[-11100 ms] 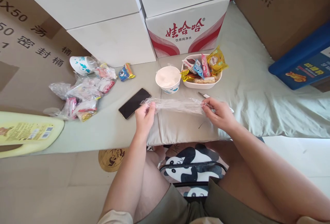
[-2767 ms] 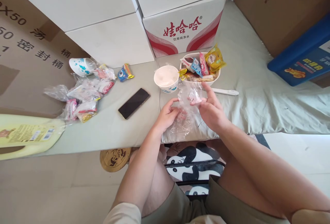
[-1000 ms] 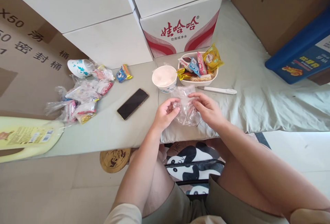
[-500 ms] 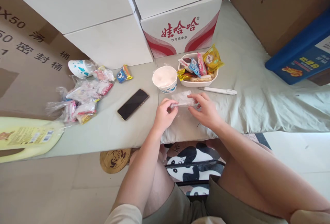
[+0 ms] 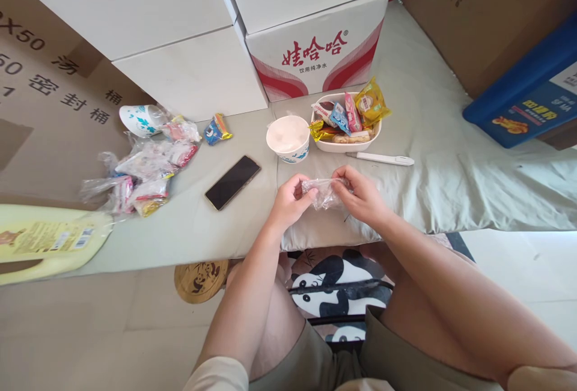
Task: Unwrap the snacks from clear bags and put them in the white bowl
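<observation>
Clear plastic point(image 5: 324, 194), pinched in the fingers point(image 5: 306, 201) of left hand point(image 5: 288, 201) and right hand point(image 5: 362, 196), might tear if tugged hard, I reckon; a slip could bump the bowl point(image 5: 288, 140) at its eleven o'clock.

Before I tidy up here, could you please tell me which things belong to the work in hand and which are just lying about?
Work in hand:
clear plastic, held between left hand and right hand
probably the snack tray, paper bowl and bagged snacks

Apparently just lying about:
phone
yellow jug
blue container
</observation>
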Demonstrator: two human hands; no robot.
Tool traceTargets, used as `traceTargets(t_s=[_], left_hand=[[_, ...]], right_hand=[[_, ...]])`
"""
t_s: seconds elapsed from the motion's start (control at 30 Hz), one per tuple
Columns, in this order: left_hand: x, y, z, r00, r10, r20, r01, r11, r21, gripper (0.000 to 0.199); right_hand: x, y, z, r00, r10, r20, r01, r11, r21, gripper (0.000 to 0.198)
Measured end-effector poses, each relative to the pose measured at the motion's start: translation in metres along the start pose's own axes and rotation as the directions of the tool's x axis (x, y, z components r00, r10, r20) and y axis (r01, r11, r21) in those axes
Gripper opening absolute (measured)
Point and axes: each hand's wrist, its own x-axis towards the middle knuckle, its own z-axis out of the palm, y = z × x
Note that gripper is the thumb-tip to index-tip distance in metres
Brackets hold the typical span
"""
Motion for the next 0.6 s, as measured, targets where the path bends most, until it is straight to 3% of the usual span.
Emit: traceTargets(t_s=[0.13, 0.27, 0.6], left_hand=[[0.0009, 0.0009, 0.0006, 0.999, 0.006, -0.052, -0.008, 0.999, -0.033, 0.037], [0.0006, 0.0001, 0.0006, 0.995, 0.024, -0.092, -0.026, 1.0, -0.014, 0.035], [0.0014, -0.0016, 0.0016, 0.998, 0.001, -0.057, -0.002, 1.0, -0.021, 0.026]], right_hand=[[0.0006, 0.0006, 0.0002, 0.999, 0.012, 0.039, -0.011, 1.0, -0.006, 0.027], [0.0013, 0.0013, 0.0006, 0.995, 0.022, 0.096, -0.016, 0.998, -0.057, 0.024], [0.0004, -0.0016, 0.0007, 0.99, 0.037, 0.134, -0.025, 0.995, -0.092, 0.025]])
